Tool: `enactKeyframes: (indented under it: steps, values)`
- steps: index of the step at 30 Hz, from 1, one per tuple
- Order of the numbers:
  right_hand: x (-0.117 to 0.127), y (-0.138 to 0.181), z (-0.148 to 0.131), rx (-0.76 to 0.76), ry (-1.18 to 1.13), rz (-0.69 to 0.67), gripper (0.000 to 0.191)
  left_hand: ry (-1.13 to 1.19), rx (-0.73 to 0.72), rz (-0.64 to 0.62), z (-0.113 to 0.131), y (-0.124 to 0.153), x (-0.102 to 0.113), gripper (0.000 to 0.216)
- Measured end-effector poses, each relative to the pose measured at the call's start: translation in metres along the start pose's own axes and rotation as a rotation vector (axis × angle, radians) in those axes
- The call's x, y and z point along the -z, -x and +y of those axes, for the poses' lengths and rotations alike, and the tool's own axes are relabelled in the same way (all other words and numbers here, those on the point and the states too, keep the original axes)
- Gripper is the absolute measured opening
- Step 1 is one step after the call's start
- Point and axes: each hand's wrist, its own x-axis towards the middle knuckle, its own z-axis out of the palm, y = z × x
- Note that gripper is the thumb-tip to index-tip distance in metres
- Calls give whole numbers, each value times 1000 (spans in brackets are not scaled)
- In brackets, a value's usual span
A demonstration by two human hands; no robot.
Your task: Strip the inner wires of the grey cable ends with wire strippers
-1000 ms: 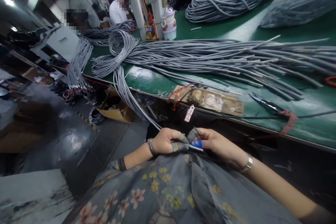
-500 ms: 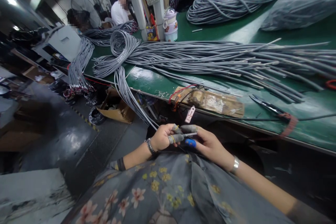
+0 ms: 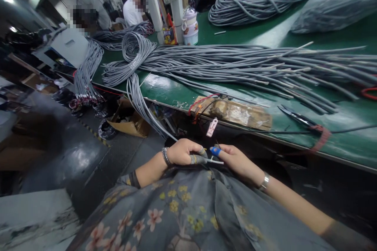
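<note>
My left hand is closed in my lap around the end of a grey cable that hangs down from the green bench. Its fingers wear grey finger cots. A thin pale wire end sticks out of it to the right. My right hand, with a blue cot on one fingertip, pinches at that wire end. Both hands sit just below the bench's front edge, over my flowered grey garment.
Long bundles of grey cables cover the bench. Cutters and a taped cardboard pad with red wires lie near the front edge. A pink jug stands by a white post. Two people sit far left at the back. Cardboard boxes are on the floor.
My hands stayed together in my lap, shifting slightly up then down again. The right fingers changed their grip on the wire end, and the blue-tipped finger now points up-left.
</note>
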Motion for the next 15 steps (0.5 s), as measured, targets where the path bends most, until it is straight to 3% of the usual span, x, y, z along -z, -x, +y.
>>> enactKeyframes:
  steps: [4,10,15]
  values:
    - [13,3,-1,2,-8,125,70,-160,-50,35,4,3,2,29]
    - [6,12,-10,9,113,-171,61,-264,-45,72,2,1,-3,25]
    - [-6,3,-6,-12,-12,0,53,-126,-7,42,-5,1,-3,36]
